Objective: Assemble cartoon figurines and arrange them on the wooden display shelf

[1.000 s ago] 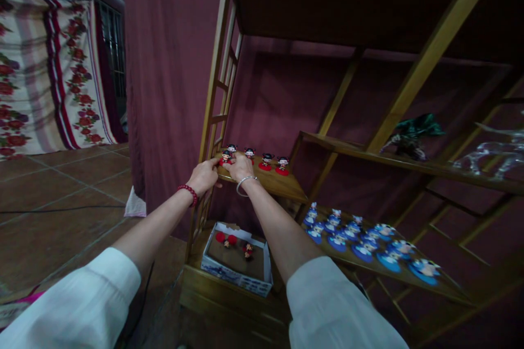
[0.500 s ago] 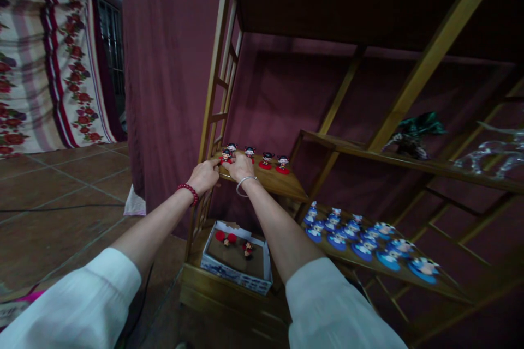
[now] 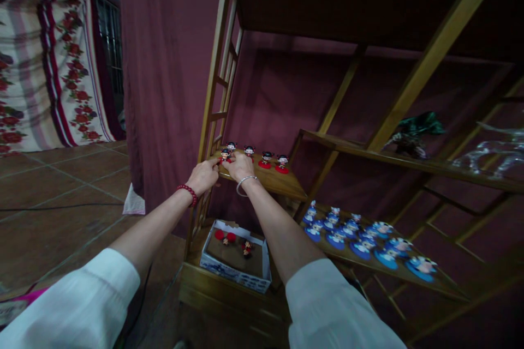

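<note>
Both my hands meet at a small figurine (image 3: pixel 225 155) with black hair and a red base, standing at the front left of the upper wooden shelf (image 3: pixel 282 181). From the left, my left hand (image 3: pixel 203 176) closes its fingertips at the figurine's base. My right hand (image 3: pixel 241 167) is closed at its other side, its fingertips partly hidden behind the hand itself. Behind stand a figurine (image 3: pixel 231 146) at the back left and another figurine (image 3: pixel 249 150), partly covered by my right hand. To the right are two more red-based figurines, one (image 3: pixel 266 159) beside the other (image 3: pixel 282 163).
Below, an open cardboard box (image 3: pixel 235 277) holds several more red figurines. Rows of blue-based figurines (image 3: pixel 362 245) stand on a lower shelf to the right. A green ornament (image 3: pixel 420 133) and a clear glass animal (image 3: pixel 491 155) sit higher up. The slatted shelf side (image 3: pixel 213 101) rises at the left.
Almost nothing differs. The view has shifted very slightly; both hands stay at the same front-left figurine.
</note>
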`<state>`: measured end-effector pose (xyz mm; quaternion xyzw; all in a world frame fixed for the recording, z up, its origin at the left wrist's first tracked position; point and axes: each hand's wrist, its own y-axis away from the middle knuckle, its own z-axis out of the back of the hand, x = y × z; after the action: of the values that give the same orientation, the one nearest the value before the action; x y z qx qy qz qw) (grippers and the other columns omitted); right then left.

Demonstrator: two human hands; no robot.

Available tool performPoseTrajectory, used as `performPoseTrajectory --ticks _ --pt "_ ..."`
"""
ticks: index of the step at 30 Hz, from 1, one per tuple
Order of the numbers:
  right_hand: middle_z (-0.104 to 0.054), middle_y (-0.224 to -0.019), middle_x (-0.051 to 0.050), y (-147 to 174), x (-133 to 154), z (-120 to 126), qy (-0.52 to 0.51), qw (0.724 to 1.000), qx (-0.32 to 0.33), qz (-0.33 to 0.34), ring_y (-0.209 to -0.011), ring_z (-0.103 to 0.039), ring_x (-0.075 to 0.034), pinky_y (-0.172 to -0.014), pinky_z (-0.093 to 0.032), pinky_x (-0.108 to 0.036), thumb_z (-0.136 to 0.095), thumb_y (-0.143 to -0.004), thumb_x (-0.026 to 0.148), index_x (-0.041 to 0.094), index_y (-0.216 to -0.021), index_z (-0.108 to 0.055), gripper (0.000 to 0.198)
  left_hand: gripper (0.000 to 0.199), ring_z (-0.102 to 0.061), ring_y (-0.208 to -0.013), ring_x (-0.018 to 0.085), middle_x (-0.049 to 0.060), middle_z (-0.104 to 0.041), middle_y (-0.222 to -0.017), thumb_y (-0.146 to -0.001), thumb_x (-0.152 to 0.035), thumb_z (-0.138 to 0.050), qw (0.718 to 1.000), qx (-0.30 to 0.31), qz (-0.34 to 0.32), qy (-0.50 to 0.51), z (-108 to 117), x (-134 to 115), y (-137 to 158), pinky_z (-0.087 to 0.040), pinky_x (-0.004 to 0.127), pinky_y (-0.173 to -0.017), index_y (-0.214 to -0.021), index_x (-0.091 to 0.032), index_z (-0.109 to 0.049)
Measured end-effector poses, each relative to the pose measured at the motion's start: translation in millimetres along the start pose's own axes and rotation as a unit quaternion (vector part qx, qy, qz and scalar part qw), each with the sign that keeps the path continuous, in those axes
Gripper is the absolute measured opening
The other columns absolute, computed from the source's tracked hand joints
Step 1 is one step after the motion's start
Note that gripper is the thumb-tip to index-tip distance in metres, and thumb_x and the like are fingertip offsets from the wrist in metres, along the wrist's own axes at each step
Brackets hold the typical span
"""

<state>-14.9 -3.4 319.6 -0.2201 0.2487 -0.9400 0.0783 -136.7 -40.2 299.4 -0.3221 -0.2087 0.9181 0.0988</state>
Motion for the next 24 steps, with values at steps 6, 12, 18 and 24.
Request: performPoseTrajectory --ticks 6,12,18,24 --pt "-0.066 -0.085 -0.005 1.6 0.8 1.4 0.0 1.0 -0.004 0.005 -0.08 -0.06 -0.016 -0.068 -0.042 -0.021 -0.056 -0.066 0.037 0.019 -0.086 -0.06 0.027 0.04 -0.056 -0.093 0.017 0.007 -0.061 -0.103 -0.079 -0.022 -0.032 0.999 -0.014 -0.02 -0.032 -1.1 -0.8 1.6 -0.04 0.024 -0.081 -0.114 -0.02 -0.05" --pt "-0.065 -0.086 -0.005 4.3 1.5 4.2 -0.011 1.0 -0.004 0.0 -0.08 -0.06 -0.015 -0.067 -0.043 -0.02 -0.057 -0.066 0.035 0.018 -0.087 -0.06 0.026 0.04 -0.056 -0.094 0.02 0.008 -0.061 -0.103 -0.079 -0.023 -0.031 0.999 -0.012 -0.029 -0.014 -1.2 2.1 2.1 -0.041 0.026 -0.079 -0.114 -0.02 -0.049" --pt "-0.065 -0.087 -0.004 4.8 0.0 2.9 -0.014 1.0 -0.008 -0.003 -0.081 -0.059 -0.015 -0.069 -0.042 -0.02 -0.058 -0.067 0.032 0.019 -0.088 -0.06 0.025 0.04 -0.055 -0.095 0.018 0.007 -0.06 -0.105 -0.079 -0.024 -0.031 1.0 -0.004 -0.021 -0.015 -2.4 3.4 2.2 -0.04 0.026 -0.08 -0.115 -0.021 -0.048" --pt "-0.065 -0.087 -0.005 8.5 -0.2 4.9 -0.01 1.0 -0.009 -0.005 -0.08 -0.06 -0.015 -0.071 -0.043 -0.02 -0.057 -0.067 0.029 0.018 -0.091 -0.059 0.026 0.039 -0.053 -0.099 0.019 0.007 -0.056 -0.112 -0.082 -0.027 -0.029 0.999 -0.029 -0.003 -0.023 -6.2 -0.2 8.1 -0.039 0.028 -0.084 -0.117 -0.022 -0.045"
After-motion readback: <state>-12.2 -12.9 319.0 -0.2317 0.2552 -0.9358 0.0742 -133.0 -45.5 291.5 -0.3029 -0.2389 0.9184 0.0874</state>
